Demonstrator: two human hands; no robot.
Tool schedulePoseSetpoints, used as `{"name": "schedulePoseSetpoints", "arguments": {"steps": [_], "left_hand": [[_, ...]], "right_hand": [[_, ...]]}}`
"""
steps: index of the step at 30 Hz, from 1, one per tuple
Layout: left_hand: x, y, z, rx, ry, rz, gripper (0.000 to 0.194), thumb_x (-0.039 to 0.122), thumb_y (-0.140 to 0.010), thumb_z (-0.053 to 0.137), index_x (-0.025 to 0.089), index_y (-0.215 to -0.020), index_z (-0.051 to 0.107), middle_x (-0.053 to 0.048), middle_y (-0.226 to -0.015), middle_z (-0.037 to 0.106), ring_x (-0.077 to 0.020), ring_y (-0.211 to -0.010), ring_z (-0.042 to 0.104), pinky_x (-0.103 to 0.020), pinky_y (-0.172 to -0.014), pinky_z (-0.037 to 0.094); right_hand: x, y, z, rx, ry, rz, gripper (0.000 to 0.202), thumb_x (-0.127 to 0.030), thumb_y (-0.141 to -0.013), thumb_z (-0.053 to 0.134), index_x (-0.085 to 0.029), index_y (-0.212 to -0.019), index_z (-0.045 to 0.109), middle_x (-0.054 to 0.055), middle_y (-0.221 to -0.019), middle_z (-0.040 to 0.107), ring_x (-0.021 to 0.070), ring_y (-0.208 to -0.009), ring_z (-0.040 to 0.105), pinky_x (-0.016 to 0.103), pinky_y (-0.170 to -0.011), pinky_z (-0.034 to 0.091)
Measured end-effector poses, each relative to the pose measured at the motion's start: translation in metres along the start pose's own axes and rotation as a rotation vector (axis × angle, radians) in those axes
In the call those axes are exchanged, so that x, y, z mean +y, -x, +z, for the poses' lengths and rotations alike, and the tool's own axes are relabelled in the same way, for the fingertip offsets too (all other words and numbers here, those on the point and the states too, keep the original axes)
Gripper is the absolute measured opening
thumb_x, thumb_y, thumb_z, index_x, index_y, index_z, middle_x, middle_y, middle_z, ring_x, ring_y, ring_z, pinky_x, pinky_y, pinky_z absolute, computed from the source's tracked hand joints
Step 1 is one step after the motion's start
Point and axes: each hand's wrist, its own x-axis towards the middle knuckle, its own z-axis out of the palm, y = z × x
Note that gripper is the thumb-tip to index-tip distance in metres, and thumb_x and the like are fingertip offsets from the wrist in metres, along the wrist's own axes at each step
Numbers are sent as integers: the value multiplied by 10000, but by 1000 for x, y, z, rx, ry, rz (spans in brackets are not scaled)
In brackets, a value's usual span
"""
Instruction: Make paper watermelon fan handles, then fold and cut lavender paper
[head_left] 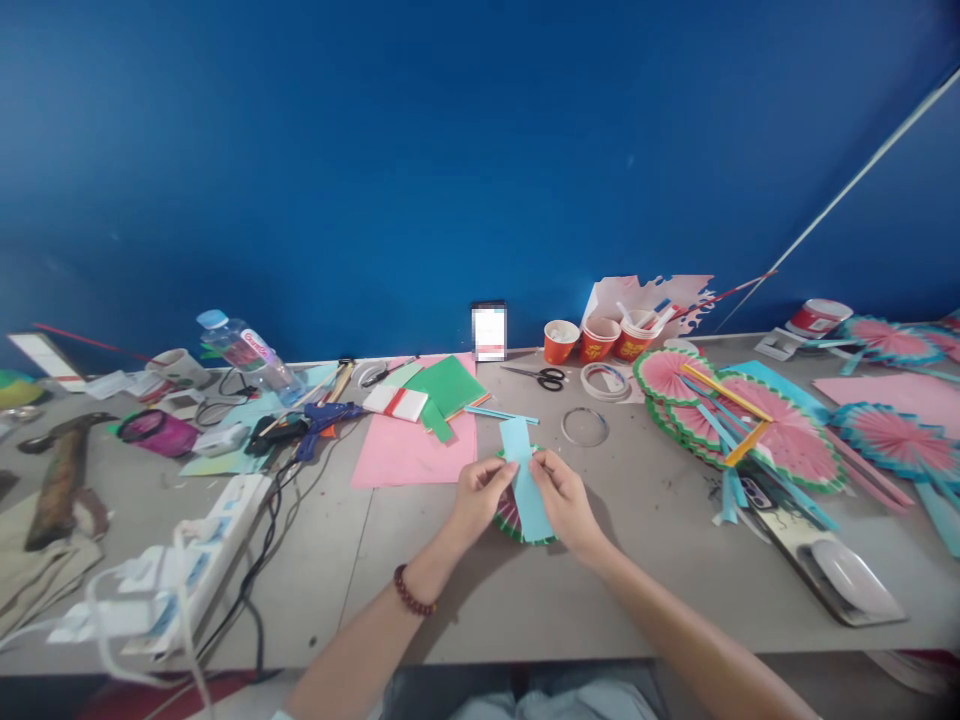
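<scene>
Between my hands is a light blue paper strip, held upright by its two long edges. My left hand pinches the left edge between thumb and fingers. On the right edge, my right hand does the same. Beneath the strip and partly hidden by it lies a round pleated paper fan, pink with a green rim. Just beyond my hands are thin blue paper sticks and a wire ring.
Pink paper and green paper lie left of centre, scissors and red cups behind. Finished watermelon fans spread rightward near a white mouse. At left are a glue gun, power strip, bottle and hammer.
</scene>
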Motion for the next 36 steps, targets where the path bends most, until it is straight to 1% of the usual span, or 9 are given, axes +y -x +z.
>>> {"name": "schedulePoseSetpoints", "arguments": {"steps": [6, 9, 14, 21, 26, 29, 31, 34, 36], "left_hand": [[-1, -1, -3, -6, -13, -30, 510, 552, -687, 634, 170, -457, 386, 43, -463, 328, -82, -488, 312, -246, -492, 237], [-1, -2, -4, 18, -34, -5, 522, 583, -708, 604, 175, -478, 372, 48, -474, 313, -78, -486, 296, -242, -486, 228], [-4, -4, -5, 54, -47, 22, 538, 574, -731, 593, 181, -488, 316, 55, -492, 256, -71, -493, 246, -243, -480, 187], [-4, -6, -5, 76, 19, 26, 545, 618, -730, 581, 177, -511, 349, 55, -496, 299, -75, -499, 281, -231, -480, 233], [-3, -5, -7, 75, 1, 40, 541, 605, -745, 580, 173, -509, 356, 59, -489, 293, -67, -488, 275, -223, -464, 219], [-1, -2, -6, 11, -13, -5, 562, 647, -719, 575, 168, -498, 383, 52, -470, 328, -66, -472, 304, -221, -456, 232], [1, 0, -3, -70, -32, -35, 580, 673, -703, 570, 168, -487, 383, 50, -454, 340, -65, -454, 313, -220, -445, 235], [3, 4, 1, -204, -39, -56, 578, 679, -708, 558, 170, -494, 388, 50, -449, 339, -58, -433, 292, -221, -421, 210], [3, 5, 3, -254, -50, -53, 565, 667, -720, 557, 170, -503, 397, 51, -457, 326, -55, -430, 269, -225, -410, 178]], "right_hand": [[0, 1, 0, -28, -41, 18, 269, -396, -860, 465, -205, -671, 479, -11, -640, 438, 132, -582, 373, 249, -551, 310], [2, 1, 0, -40, -42, 9, 274, -386, -844, 484, -203, -642, 461, -16, -617, 419, 130, -571, 369, 251, -550, 304], [1, -1, 0, -69, -77, 32, 301, -428, -830, 494, -200, -634, 478, -15, -607, 414, 131, -562, 371, 252, -536, 305], [-1, 1, 0, -81, -45, 17, 302, -430, -824, 514, -202, -627, 493, -14, -584, 424, 128, -536, 366, 255, -517, 291], [-3, 3, -1, -121, -118, 45, 323, -439, -800, 553, -202, -592, 482, -19, -553, 425, 120, -505, 370, 245, -482, 294], [-4, 0, -6, -127, -265, 107, 342, -483, -795, 569, -197, -616, 519, -15, -571, 474, 125, -529, 430, 241, -508, 353], [-3, -3, -10, -145, -373, 166, 322, -508, -786, 590, -192, -725, 603, 0, -648, 564, 140, -593, 511, 248, -567, 411], [-3, -6, -12, -241, -490, 293, 364, -513, -739, 657, -174, -869, 684, 35, -734, 650, 163, -644, 582, 271, -619, 462], [-4, -6, -11, -297, -544, 377, 368, -495, -707, 700, -155, -846, 710, 41, -677, 653, 160, -589, 582, 278, -587, 470]]}}
